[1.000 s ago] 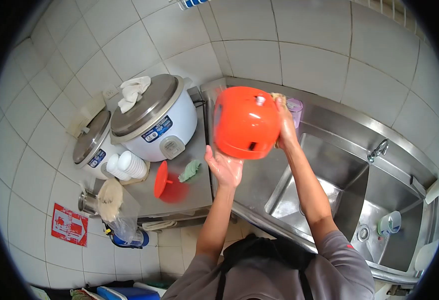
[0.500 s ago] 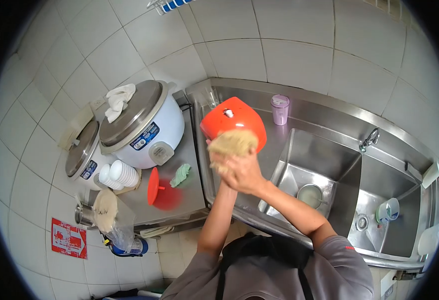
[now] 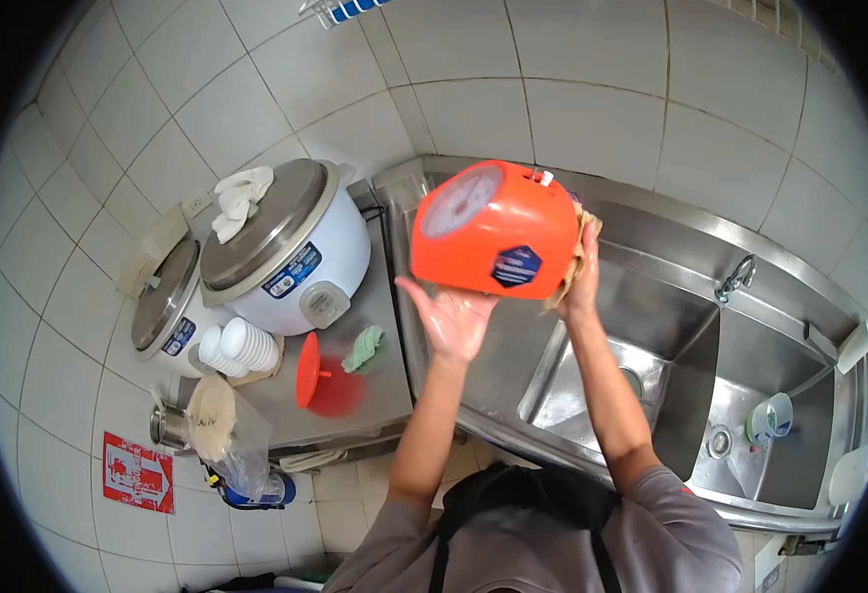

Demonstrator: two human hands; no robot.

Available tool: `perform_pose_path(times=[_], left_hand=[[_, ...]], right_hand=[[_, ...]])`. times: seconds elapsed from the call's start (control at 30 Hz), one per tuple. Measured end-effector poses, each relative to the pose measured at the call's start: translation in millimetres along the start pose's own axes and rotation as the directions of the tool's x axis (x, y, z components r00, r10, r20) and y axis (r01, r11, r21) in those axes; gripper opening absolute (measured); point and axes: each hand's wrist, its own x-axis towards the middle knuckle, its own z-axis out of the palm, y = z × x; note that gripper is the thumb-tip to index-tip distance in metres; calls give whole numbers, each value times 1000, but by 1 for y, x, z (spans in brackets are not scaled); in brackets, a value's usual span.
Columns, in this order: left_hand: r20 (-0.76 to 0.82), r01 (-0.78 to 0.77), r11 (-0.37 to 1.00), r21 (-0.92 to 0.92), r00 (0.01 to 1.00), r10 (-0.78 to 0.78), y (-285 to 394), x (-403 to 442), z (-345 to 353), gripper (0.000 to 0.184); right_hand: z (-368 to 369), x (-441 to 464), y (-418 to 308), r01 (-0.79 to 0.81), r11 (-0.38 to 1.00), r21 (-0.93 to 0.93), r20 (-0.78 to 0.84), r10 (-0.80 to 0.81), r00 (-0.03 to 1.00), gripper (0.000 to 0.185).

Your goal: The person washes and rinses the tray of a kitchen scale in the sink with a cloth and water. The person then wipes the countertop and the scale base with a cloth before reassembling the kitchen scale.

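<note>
An orange kitchen scale body (image 3: 498,232), with a round dial (image 3: 463,201) on its left face and a dark blue label in front, is held up over the steel counter. Under its lower left edge lies my left hand (image 3: 455,321), wet, palm up, with fingers spread and thumb out. At the scale's right side my right hand (image 3: 582,272) presses a tan cloth (image 3: 574,257) against it. Part of that cloth is hidden behind the scale.
Two rice cookers (image 3: 330,247) stand at the left, beside stacked white cups (image 3: 248,346). A red plate-like piece (image 3: 308,371) and a green cloth (image 3: 364,349) lie nearer. At right are two sink basins (image 3: 631,346), a faucet (image 3: 735,278) and a small tub (image 3: 770,418).
The scale has been raised and turned so its dial and label show. My hands have separated, and the cloth has moved from in front of the scale to its right side.
</note>
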Motion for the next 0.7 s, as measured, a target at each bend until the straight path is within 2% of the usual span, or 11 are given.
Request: perform_pose_path(times=[0.1,0.13,0.2,0.27,0.37,0.43,0.47,0.5,0.57,0.63,0.7], left_hand=[[-105,219,975,35,971,-215,18,11,-23,69],[-171,163,980,115,975,-142,14,10,-30,59],[-209,108,993,-50,971,-116,5,6,-33,51],[-185,63,985,-161,978,-93,-5,1,-37,47],[-293,-88,989,121,949,120,-18,5,-31,51],[-351,-163,974,160,912,211,-22,7,-26,53],[-376,-200,964,178,891,254,-25,10,-24,54],[-363,-195,951,238,891,274,-24,10,-42,55],[-157,-93,984,153,981,117,-11,1,-68,57],[-204,-194,973,125,955,216,-5,5,-76,53],[-352,-304,925,229,860,370,-2,5,-38,50]], right_hand=[[-31,20,-14,-199,972,-125,70,209,975,44],[-31,22,-14,-161,949,-272,29,175,984,43],[-16,25,-18,-82,836,-542,-41,72,997,42],[-5,20,-20,3,750,-662,-58,-55,997,40],[35,6,-21,164,439,-884,61,-239,969,32],[52,-9,-5,466,176,-867,390,-342,855,26],[57,-24,4,478,241,-845,426,-236,873,25],[57,-38,13,573,193,-796,541,-197,818,24],[45,-57,26,755,-38,-654,756,-41,653,37],[21,-64,24,804,-61,-591,753,314,578,42],[-2,-49,19,739,-71,-670,729,128,673,42]])
